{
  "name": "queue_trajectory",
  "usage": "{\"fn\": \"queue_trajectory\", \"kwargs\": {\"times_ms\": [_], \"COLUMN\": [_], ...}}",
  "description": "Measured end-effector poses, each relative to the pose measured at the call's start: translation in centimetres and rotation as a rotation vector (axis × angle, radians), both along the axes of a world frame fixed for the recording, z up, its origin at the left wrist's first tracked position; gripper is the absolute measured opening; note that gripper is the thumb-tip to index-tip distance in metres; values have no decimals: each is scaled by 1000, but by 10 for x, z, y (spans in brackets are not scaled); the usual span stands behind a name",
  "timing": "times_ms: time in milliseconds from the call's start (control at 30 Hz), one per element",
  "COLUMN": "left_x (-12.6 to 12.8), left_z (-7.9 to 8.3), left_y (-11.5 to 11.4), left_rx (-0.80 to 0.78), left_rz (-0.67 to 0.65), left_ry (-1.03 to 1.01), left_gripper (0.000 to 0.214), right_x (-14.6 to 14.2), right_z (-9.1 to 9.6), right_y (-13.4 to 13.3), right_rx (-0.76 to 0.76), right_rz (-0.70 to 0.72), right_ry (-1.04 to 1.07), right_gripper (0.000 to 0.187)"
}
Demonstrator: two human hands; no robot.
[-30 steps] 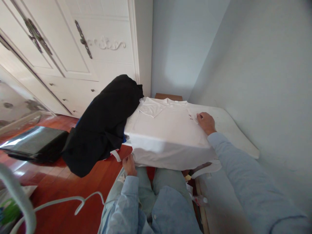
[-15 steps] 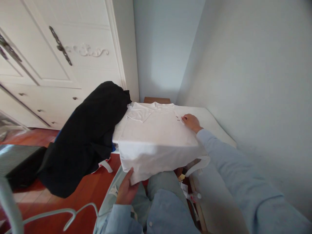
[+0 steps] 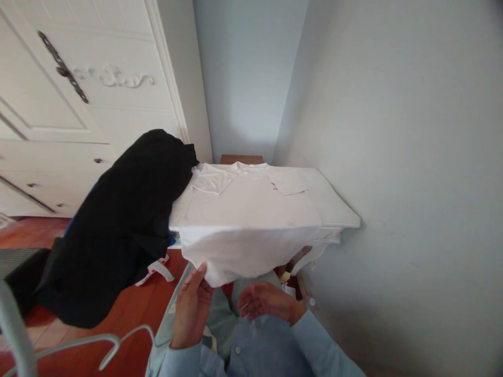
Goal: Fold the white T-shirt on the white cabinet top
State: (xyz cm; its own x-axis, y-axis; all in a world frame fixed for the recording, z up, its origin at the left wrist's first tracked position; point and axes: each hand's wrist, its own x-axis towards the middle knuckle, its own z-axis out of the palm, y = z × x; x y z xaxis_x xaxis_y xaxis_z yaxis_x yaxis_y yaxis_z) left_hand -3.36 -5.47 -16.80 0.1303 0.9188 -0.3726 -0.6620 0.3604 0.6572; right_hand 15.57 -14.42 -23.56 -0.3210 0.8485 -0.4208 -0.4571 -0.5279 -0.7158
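A white short-sleeved T-shirt lies spread on a white table, collar at the far side and lower part hanging over the near edge. A small dark print shows beside its right sleeve. At the lower left corner of the hem, my left hand holds the cloth loosely between thumb and fingers; part of the fingers is behind the fabric. My right hand is in front of the hanging hem, above my lap, fingers loosely bent and apart, holding nothing.
Black cloth is draped at the table's left end. A white wardrobe stands behind it, and a grey wall runs along the right. A pale curved metal rail is at the lower left, above the red wooden floor.
My right hand has left the shirt's right sleeve and come down to my lap; that sleeve now lies spread out. My left hand stays at the hem's left corner. The view has turned slightly right.
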Motion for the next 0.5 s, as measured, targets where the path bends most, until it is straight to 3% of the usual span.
{"fn": "queue_trajectory", "kwargs": {"times_ms": [100, 167, 233, 367, 500], "left_x": [3, 5, 4, -2, -13], "left_z": [10, 13, 13, 9, 8], "left_y": [-2, -4, -5, -4, -1], "left_rx": [30, 39, 38, 14, -9], "left_rz": [13, 43, 75, 122, 142], "left_ry": [-22, -18, 8, 67, 137], "left_gripper": [18, 24, 28, 22, 24], "right_x": [-27, -32, -28, -3, 38], "right_z": [-44, -58, -64, -69, -87], "right_y": [3, 12, 20, 25, 9], "right_rx": [-178, -201, -163, -56, -125], "right_rz": [-172, -368, -620, -1066, -1316], "right_ry": [366, 538, 628, 589, 441], "right_gripper": [53, 54, 42, 29, 13]}}
